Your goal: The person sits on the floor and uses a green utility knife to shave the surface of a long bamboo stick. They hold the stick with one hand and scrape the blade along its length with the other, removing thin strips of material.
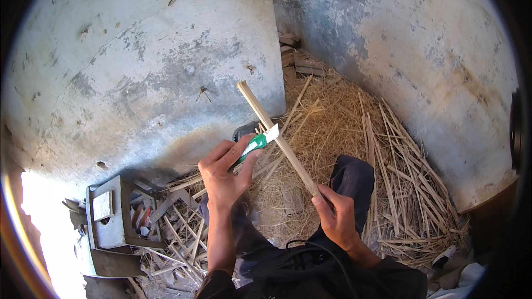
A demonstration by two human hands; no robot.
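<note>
My left hand (223, 173) is closed around a knife (257, 143) with a green-and-white handle. Its short, bright blade rests against a long pale wooden strip (295, 161), near the middle of the strip. My right hand (339, 217) grips the strip's lower end between thumb and fingers. From there the strip slants up and away to the left, its far end free in the air above my knees. Glare washes out the blade's edge.
A heap of fine shavings (318, 116) covers the floor between my legs and the wall corner. Many cut strips (396, 188) are piled at right. A worn box (108, 216) with odds and ends stands at left, beside more scattered strips. Stained walls (166, 66) close in ahead.
</note>
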